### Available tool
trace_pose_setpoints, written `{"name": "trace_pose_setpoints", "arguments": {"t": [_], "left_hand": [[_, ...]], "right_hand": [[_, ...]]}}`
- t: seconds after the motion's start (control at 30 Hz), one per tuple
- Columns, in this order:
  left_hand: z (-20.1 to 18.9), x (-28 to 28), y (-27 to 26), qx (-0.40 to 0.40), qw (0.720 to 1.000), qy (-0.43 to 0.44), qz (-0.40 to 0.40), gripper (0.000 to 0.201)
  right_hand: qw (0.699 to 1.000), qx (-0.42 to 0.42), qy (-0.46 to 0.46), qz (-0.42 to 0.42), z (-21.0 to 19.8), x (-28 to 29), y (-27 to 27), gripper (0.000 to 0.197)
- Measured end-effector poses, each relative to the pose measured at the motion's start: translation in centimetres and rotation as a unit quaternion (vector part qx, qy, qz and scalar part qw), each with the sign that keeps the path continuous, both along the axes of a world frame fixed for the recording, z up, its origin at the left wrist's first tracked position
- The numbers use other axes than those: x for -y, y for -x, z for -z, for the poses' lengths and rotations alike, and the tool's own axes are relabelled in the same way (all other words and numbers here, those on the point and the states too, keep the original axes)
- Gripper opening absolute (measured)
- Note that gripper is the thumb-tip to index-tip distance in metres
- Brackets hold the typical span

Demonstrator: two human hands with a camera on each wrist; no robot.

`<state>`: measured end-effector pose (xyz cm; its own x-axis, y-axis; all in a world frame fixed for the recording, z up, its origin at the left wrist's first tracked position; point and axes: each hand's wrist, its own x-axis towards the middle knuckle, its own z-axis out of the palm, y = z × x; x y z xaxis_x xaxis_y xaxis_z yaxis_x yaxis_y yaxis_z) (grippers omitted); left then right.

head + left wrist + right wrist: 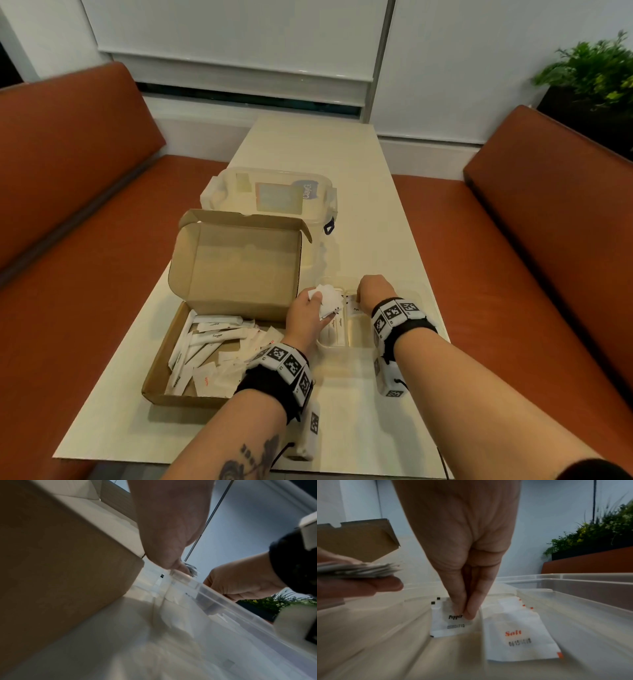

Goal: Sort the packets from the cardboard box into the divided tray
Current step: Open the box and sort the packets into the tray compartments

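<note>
Box [219, 342] at left on table [342, 428], lid up, loose packets [212, 346] inside. Left hand [306, 318] just right of box, over tray's left end, gripping a fanned stack [327, 301] of packets between thumb and fingers. Tray [359, 337], clear, divided, touching box's right side. Right hand [458, 547] reaches down into it, fingertips [469, 614] pinched narrow on a pepper packet [450, 622] in 1 compartment. Salt packets [518, 632] in the next compartment to the right.
</note>
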<state>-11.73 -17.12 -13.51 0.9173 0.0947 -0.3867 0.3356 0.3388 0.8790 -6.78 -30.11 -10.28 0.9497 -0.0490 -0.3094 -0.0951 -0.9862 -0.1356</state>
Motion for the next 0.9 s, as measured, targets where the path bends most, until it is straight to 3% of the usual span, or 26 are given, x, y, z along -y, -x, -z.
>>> {"name": "trace_pose_setpoints", "arguments": {"t": [0.57,0.67,0.8,0.9], "left_hand": [[-0.4,0.0,0.0,-0.004,0.999,-0.032,0.014,0.019],[-0.4,0.0,0.0,-0.004,0.999,-0.035,0.014,0.019],[-0.4,0.1,0.1,-0.003,0.999,-0.039,0.013,0.019],[-0.4,0.3,0.1,0.002,0.999,-0.033,0.014,0.022]], "right_hand": [[0.998,0.045,0.008,-0.031,0.7,0.9,1.1,0.019],[0.998,0.056,-0.013,-0.027,0.7,1.2,1.4,0.031],[0.99,0.078,-0.113,0.011,0.1,1.0,1.6,0.012],[0.955,0.149,-0.25,0.052,-0.5,0.2,2.2,0.005]]}}
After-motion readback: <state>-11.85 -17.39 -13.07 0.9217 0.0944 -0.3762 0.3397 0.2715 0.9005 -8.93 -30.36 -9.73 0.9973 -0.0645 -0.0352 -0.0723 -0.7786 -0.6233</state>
